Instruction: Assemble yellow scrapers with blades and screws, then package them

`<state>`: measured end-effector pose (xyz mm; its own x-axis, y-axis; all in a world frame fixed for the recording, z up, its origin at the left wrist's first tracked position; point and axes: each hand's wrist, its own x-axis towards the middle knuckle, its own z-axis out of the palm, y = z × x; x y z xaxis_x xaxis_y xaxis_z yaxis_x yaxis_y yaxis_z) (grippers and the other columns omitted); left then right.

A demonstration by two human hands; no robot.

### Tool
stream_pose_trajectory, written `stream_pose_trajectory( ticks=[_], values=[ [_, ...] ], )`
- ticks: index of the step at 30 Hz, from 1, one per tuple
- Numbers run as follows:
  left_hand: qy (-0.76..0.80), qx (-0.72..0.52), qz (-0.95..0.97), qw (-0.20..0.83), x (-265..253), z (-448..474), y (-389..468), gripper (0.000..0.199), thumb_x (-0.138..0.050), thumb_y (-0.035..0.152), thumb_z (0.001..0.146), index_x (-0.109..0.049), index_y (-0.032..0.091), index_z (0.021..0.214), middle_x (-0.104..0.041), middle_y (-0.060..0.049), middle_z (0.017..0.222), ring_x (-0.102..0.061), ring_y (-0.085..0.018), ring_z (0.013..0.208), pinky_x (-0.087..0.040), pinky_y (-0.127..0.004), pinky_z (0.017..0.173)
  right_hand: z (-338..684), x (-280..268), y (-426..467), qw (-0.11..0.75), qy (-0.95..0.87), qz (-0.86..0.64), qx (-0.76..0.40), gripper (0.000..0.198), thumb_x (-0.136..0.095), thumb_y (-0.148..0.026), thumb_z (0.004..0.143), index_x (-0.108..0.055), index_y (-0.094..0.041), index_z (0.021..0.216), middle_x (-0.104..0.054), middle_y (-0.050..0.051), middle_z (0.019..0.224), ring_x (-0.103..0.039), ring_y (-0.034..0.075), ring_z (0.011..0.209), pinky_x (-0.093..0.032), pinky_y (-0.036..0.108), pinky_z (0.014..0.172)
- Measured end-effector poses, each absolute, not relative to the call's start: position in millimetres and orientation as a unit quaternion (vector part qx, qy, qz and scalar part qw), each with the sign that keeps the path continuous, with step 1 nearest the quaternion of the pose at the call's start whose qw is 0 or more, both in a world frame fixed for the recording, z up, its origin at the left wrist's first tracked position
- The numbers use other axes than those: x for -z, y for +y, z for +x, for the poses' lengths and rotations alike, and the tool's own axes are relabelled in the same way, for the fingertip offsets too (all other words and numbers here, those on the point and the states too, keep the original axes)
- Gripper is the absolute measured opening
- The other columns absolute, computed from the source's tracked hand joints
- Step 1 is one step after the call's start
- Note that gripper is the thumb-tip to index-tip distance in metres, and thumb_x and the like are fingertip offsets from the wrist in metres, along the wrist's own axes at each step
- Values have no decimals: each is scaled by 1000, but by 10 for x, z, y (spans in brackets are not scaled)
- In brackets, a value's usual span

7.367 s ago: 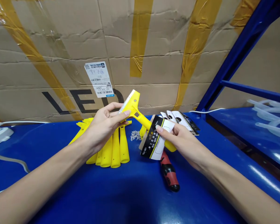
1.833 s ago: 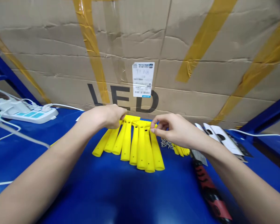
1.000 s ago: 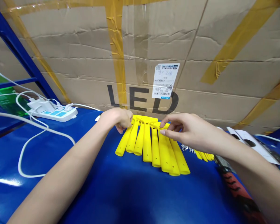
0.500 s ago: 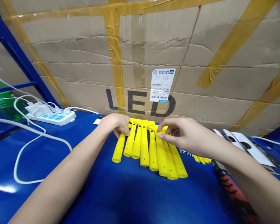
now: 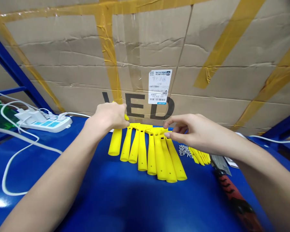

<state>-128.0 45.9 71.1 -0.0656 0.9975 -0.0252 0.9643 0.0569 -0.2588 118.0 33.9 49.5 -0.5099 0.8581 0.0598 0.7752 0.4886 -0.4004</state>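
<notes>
Several yellow plastic T-shaped scraper handles (image 5: 142, 151) lie in an overlapping row on the blue table, hollow round ends facing me. At the row's left end my left hand (image 5: 111, 117) is closed around the wide head of one yellow handle (image 5: 115, 143), which it holds raised and tilted. Parts of that head stick out above and to the right of my fingers. My right hand (image 5: 183, 129) is at the row's right end, thumb and index finger apart beside the head of a handle; whether they touch it is hard to tell.
A large taped cardboard box (image 5: 82, 74) stands behind the row. On the left is a white power strip (image 5: 54, 125) with plugs and cables. At right lie small metal rings (image 5: 184, 150), thin yellow strips (image 5: 200, 157) and a red-and-black handled tool (image 5: 232, 190).
My left hand has risen with the leftmost yellow handle, lifting and tilting it. My right hand stays by the row's right end. The camera view has turned slightly right.
</notes>
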Motion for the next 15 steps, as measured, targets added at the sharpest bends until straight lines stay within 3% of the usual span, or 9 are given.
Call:
stream_pose_trajectory(
  ticks=[3, 8, 11, 15],
  values=[
    [-668, 7, -737, 103, -772, -1169, 368, 48, -54, 47, 82, -57, 20, 122, -72, -13, 105, -69, -32, 90, -48, -36, 68, 1317, -577, 340, 111, -854, -483, -157, 31, -62, -40, 89, -72, -21, 111, -77, 4, 88, -68, 20, 73, -48, 31, 64],
    [-510, 139, -848, -36, -762, -793, 281, 43, -56, 31, 86, -53, 26, 128, -69, -1, 88, -64, -19, 76, -42, -28, 64, 1736, -670, 420, 14, -846, -518, -128, 21, -61, -36, 88, -76, -21, 88, -76, 4, 77, -66, 20, 66, -45, 31, 58],
    [-457, 157, -872, -72, -664, -562, 301, 39, -56, 33, 90, -50, 25, 127, -69, -3, 95, -64, -19, 83, -44, -29, 69, 2049, -603, 530, -47, -816, -561, -132, 14, -64, -25, 83, -77, -20, 85, -76, 5, 72, -69, 21, 66, -46, 30, 57],
    [-398, 131, -902, -106, -545, -316, 370, 37, -54, 34, 95, -50, 25, 130, -68, -5, 115, -63, -20, 99, -47, -30, 81, 2324, -469, 648, -64, -780, -602, -161, 14, -66, -15, 74, -76, -19, 84, -73, 4, 64, -70, 22, 63, -48, 31, 58]
  ],
)
